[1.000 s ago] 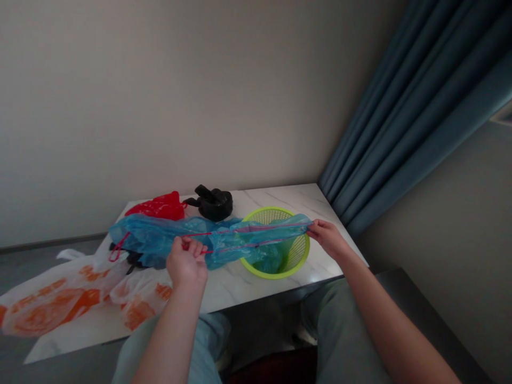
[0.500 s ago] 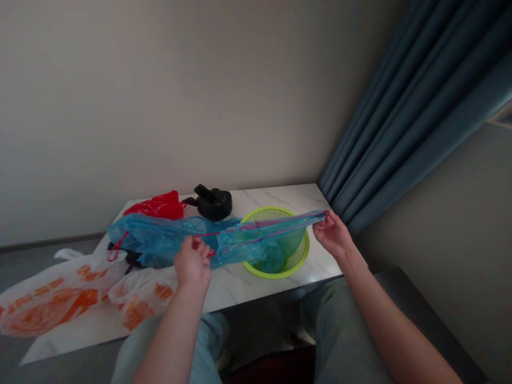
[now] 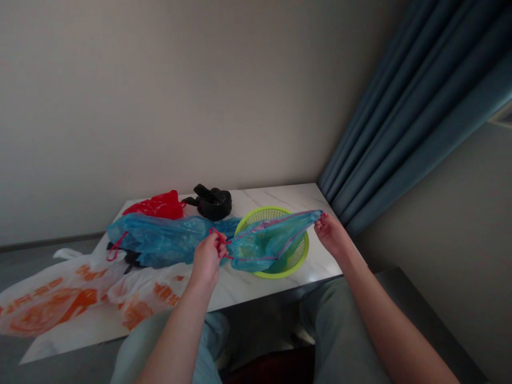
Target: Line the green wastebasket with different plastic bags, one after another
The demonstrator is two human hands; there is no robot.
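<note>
A translucent blue drawstring bag (image 3: 256,246) is stretched between my hands, its pink drawstring showing along the mouth. My left hand (image 3: 208,253) is closed on the drawstring at the bag's left side. At the opposite end, my right hand (image 3: 328,230) pinches the bag's upper corner. Below the bag stands a lime-green plastic basket (image 3: 304,256) with slotted sides; the bag covers part of its opening. Left of my left hand lies a second blue plastic bag (image 3: 160,234), with a pink drawstring loop at its far left end.
On the white marble-patterned table (image 3: 236,290) are a red plastic bag (image 3: 158,205) and a bundled black bag (image 3: 216,204) at the back. White bags with orange print (image 3: 60,296) overhang the front left. A blue curtain (image 3: 384,117) hangs at the right.
My left hand has moved right, pulling the drawstring into a loop. My right hand has shifted slightly left. The bag's mouth has widened between them.
</note>
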